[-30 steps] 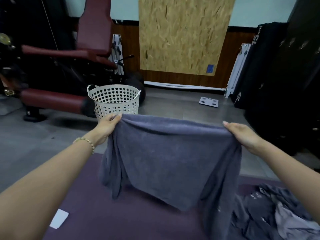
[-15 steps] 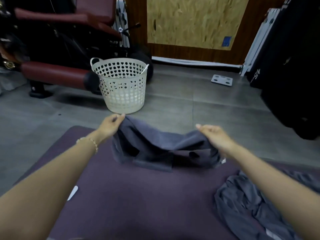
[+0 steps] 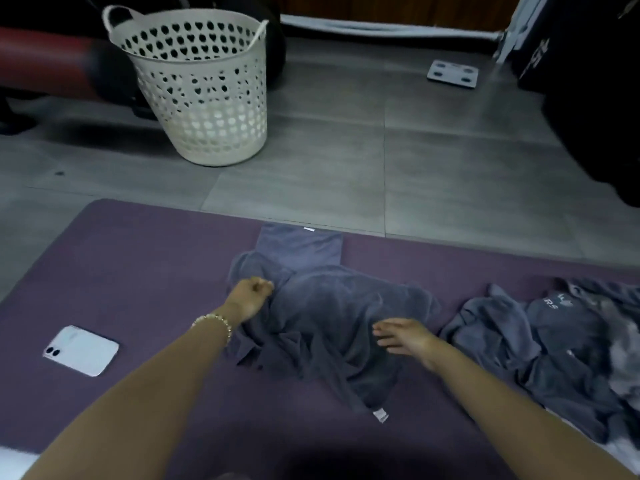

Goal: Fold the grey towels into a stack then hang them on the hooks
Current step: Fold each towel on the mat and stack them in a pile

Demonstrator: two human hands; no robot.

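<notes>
The rumpled towel (image 3: 329, 323) lay on the mat (image 3: 138, 265), its length running from far left to near right (label (image 3: 380, 415) at the near tip). The left hand (image 3: 251, 296) pinched its far-left edge; the right hand (image 3: 405, 337), fingers straight, rested flat mid-towel, nearer that tip.

Dim, flat indoor light, edges bowed by the wide lens, towel pile (image 3: 571, 341) smeared with blur.

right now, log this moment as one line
grey towel: crumpled on purple mat | left hand: grips its edge | right hand: flat on it | folded towel: just behind it
</notes>
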